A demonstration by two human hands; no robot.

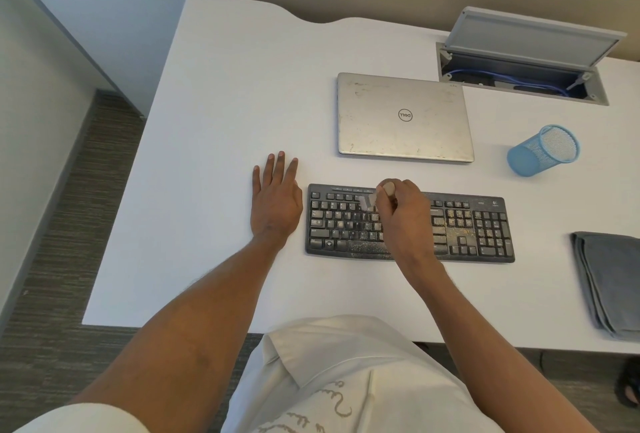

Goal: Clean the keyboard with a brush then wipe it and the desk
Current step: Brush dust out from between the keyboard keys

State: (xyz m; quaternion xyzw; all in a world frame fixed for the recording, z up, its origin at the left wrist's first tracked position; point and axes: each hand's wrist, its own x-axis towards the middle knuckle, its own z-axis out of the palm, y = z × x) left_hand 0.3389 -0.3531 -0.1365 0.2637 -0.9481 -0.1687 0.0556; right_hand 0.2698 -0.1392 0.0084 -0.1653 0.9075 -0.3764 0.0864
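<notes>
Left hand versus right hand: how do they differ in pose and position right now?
The left hand lies flat on the white desk, fingers straight; the right hand is curled round a small pale-handled brush. The left hand rests beside the black crumb-strewn keyboard; the right hand is over its keys. Both are bare.
</notes>
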